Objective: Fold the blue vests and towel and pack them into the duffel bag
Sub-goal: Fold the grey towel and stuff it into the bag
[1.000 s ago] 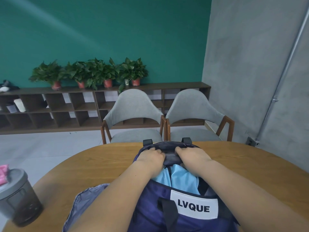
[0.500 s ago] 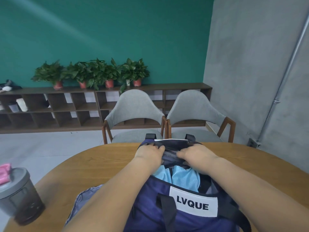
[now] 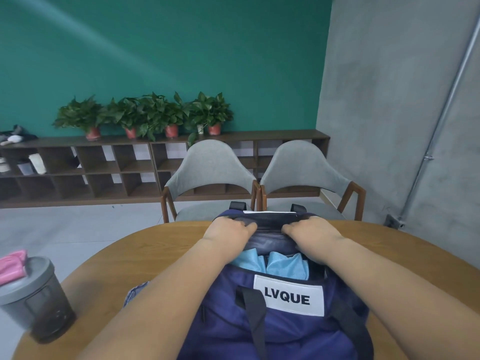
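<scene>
A navy duffel bag [image 3: 285, 333] with a white "LVQUE" label stands on the round wooden surface [image 3: 155, 250], its mouth open towards the camera. Inside the mouth, just behind the label, lie the light blue vests [image 3: 283, 263], folded and packed side by side. Both forearms reach over the bag to its far rim. The left hand [image 3: 228, 229] and the right hand [image 3: 310, 231] sit knuckles up, a little apart, each on one end of a dark cloth [image 3: 270, 239] stretched between them across the far side of the opening. The left fingers [image 3: 246, 226] are curled down tight into this cloth, and the right fingers [image 3: 291, 227] are curled the same way, so both hands grip it. It may be the towel or a flap of the bag itself; the view is too poor to tell which. A bit of pale blue-grey fabric [image 3: 135, 292] shows on the surface beside the bag, under the left forearm. Near the left edge stands a dark tumbler [image 3: 39, 302] with a grey lid, something pink [image 3: 13, 265] resting on it. Two grey chairs [image 3: 210, 165] are drawn up at the far side, before a low shelf [image 3: 104, 167] bearing potted plants [image 3: 145, 113].
</scene>
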`<state>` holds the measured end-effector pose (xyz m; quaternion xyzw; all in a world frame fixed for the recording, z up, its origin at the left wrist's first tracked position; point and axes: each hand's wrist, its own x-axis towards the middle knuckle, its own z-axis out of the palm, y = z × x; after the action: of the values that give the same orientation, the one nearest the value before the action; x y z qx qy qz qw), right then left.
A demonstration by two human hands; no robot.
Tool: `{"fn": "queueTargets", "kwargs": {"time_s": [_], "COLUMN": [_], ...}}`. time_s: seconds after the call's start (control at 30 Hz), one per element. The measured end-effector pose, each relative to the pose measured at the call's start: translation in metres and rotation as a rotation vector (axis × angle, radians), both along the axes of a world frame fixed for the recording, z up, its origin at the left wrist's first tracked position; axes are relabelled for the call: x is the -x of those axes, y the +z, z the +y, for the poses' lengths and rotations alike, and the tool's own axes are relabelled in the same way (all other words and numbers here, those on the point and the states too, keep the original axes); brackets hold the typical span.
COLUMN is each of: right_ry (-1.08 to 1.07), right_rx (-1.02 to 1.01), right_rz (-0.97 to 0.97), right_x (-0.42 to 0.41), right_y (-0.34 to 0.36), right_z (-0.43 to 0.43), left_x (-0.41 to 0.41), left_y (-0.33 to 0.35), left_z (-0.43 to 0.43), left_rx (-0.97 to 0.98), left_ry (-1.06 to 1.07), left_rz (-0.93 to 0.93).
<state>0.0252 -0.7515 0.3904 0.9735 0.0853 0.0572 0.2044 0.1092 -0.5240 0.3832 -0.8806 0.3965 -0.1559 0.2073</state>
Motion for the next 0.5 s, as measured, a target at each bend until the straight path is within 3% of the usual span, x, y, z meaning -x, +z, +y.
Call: {"fn": "queueTargets", "kwargs": {"time_s": [0.17, 0.37, 0.5], "right_ry": [0.076, 0.045, 0.002], "right_rx": [0.243, 0.066, 0.208], "right_rz": [0.012, 0.003, -0.011], "right_x": [-0.0011, -0.0002, -0.0004], "right_y": [0.0044, 0.0068, -0.0010], "right_z": [0.0031, -0.0031, 0.0013], "left_x": [0.0008, 0.0031, 0.0061], "left_y": [0.0102, 0.0117, 0.0106], "left_z": [-0.0011, 0.0058, 0.0025], "left_rx": [-0.159, -0.037, -0.073], "left_ry": [0.073, 0.037, 0.104], "left_rz": [-0.011, 0.017, 0.050]}}
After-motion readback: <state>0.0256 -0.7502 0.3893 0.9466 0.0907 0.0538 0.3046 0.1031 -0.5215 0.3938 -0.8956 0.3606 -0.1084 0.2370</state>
